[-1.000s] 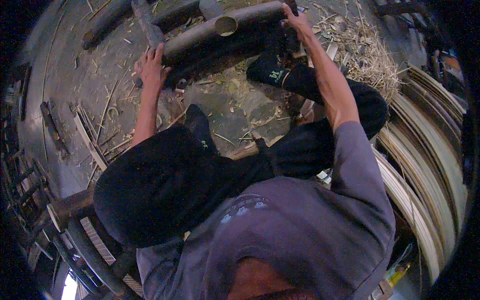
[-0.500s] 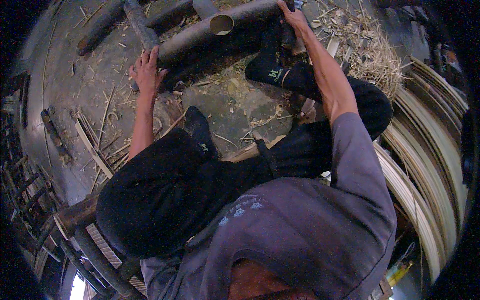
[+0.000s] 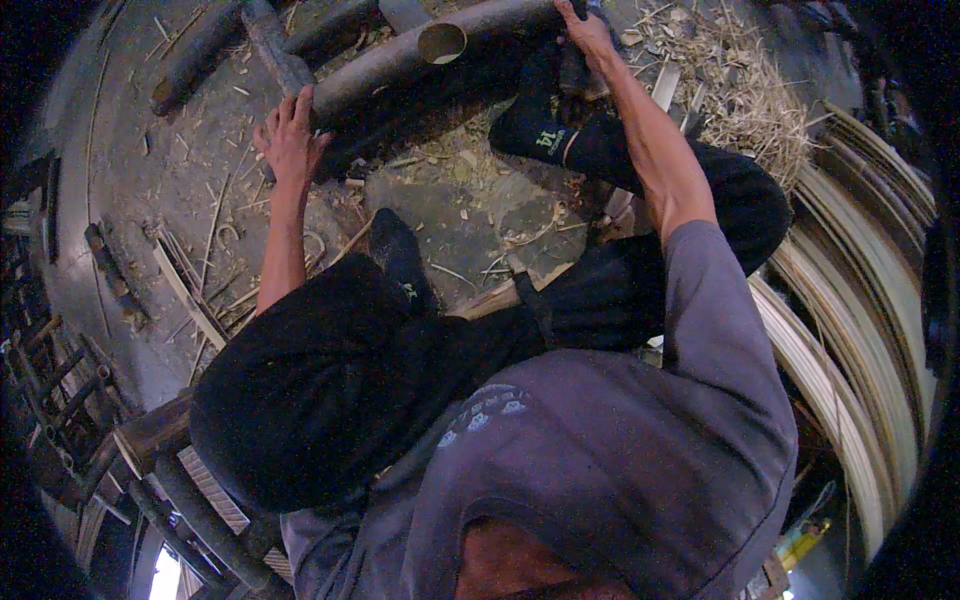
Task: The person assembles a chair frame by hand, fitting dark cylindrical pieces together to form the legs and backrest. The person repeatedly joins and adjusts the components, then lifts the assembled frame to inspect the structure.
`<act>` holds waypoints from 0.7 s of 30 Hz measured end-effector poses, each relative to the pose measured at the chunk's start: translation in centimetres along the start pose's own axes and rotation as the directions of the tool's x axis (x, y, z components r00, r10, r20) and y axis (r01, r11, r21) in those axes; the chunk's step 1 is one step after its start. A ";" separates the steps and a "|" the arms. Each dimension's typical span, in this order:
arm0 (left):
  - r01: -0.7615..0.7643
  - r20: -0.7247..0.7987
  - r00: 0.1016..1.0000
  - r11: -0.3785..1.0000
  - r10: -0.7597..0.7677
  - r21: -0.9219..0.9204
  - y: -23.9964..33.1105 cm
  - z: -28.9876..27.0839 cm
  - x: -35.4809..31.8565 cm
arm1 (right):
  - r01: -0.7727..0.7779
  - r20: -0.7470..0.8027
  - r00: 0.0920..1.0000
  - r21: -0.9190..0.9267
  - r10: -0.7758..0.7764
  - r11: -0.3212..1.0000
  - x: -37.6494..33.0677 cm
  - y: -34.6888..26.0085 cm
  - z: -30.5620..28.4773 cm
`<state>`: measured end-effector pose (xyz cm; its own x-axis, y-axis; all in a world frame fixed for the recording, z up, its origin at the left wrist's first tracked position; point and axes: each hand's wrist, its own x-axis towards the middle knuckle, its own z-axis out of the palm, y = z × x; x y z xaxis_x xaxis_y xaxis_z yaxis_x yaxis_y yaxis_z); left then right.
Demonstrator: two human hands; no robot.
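A thick, dark bamboo pole (image 3: 375, 72) with a round hole cut in its side runs across the top of the view, part of a frame of joined poles. My left hand (image 3: 291, 140) lies against the pole's left end, fingers stretched and thumb apart. At the far right end, my right hand (image 3: 590, 40) is closed around the frame near the top edge; its fingertips are partly hidden. A dark upright piece stands below that hand, by my right foot.
Pale shavings (image 3: 745, 110) are heaped at the far right. Long bent bamboo strips (image 3: 840, 270) curve along my right side. Split pieces (image 3: 190, 295) and a short dark stick (image 3: 112, 272) lie on the left floor. Dark bamboo furniture (image 3: 190, 500) stands at near left.
The pole sits slightly higher in the view, and its round hole has shifted a little up and left. Both hands keep nearly the same places at its ends.
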<state>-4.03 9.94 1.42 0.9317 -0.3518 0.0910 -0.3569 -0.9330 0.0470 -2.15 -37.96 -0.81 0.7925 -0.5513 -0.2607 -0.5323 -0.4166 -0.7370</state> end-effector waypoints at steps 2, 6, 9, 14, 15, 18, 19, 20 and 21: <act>0.010 0.033 0.999 1.000 -0.010 0.014 0.1 -0.2 0.3 | -0.020 0.005 1.000 0.023 0.019 1.000 0.0 0.3 0.0; 0.018 0.055 0.998 0.992 -0.025 0.122 1.3 -0.8 1.6 | -0.007 -0.011 1.000 0.042 0.008 0.999 1.1 0.8 0.2; -0.084 -0.054 0.995 0.994 0.088 0.075 3.7 -0.2 3.7 | -0.020 -0.082 0.996 -0.007 0.020 1.000 1.6 1.1 0.7; -0.341 -0.160 0.933 0.935 0.322 -0.103 10.9 1.2 9.5 | 0.047 -0.060 0.997 0.032 -0.045 0.998 1.8 0.8 0.5; -0.366 -0.166 0.923 0.926 0.348 -0.094 11.7 2.4 10.5 | 0.013 -0.018 1.000 0.053 -0.012 0.999 1.3 -0.2 0.4; -0.368 -0.072 0.928 0.929 0.365 -0.031 15.0 2.7 11.9 | 0.038 -0.080 0.996 0.082 -0.031 0.996 0.0 -1.6 0.4; -0.361 -0.024 0.932 0.933 0.360 -0.006 16.3 2.4 12.4 | 0.026 -0.027 0.999 0.097 -0.024 0.995 0.6 -0.8 -0.2; -0.351 0.028 0.936 0.936 0.350 0.006 17.2 2.3 12.7 | 0.015 0.028 0.999 0.111 -0.018 0.994 1.1 0.0 -0.8; -0.329 0.087 0.941 0.944 0.326 0.025 17.4 2.5 12.6 | 0.004 0.098 0.995 0.126 -0.016 0.992 1.0 0.0 -0.9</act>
<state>1.70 -10.91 0.94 0.7665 -0.6421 0.0139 -0.6420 -0.7666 -0.0104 -1.67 -39.17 -0.51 0.8264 -0.4710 -0.3085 -0.4876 -0.3246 -0.8105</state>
